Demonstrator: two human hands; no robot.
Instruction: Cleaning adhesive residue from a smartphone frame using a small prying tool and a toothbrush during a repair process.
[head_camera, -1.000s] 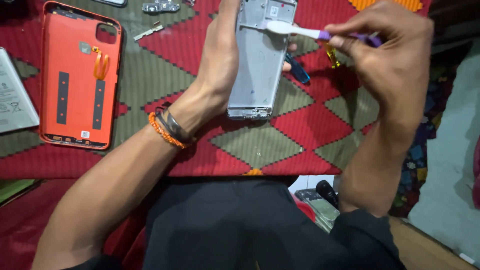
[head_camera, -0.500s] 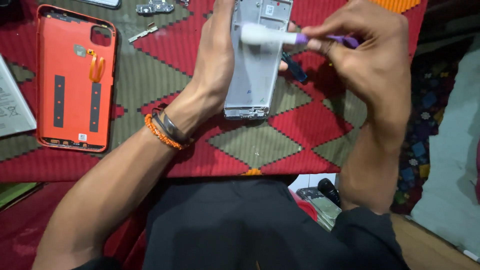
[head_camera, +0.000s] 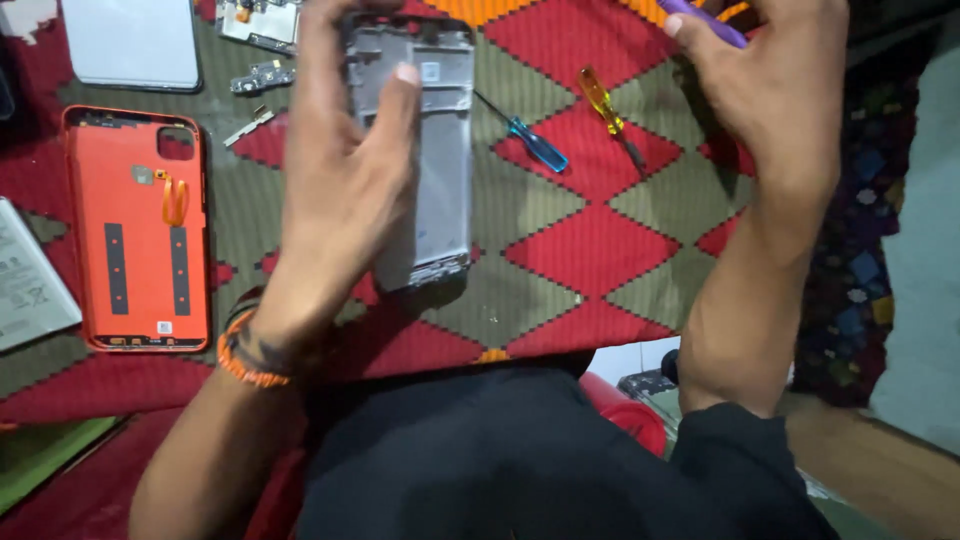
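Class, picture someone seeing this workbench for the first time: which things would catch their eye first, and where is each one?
The left hand holds a grey phone frame upright at the centre, over a red-and-olive diamond-patterned cloth. To the left lies a bright orange phone back cover, inner side up. The right hand grips a purple tool at top right, beside two small screwdrivers, blue-handled and yellow-handled.

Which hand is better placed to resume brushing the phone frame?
Probably the right hand: it holds the purple brush handle, lifted clear of the grey phone frame. The left hand is occupied gripping that frame.
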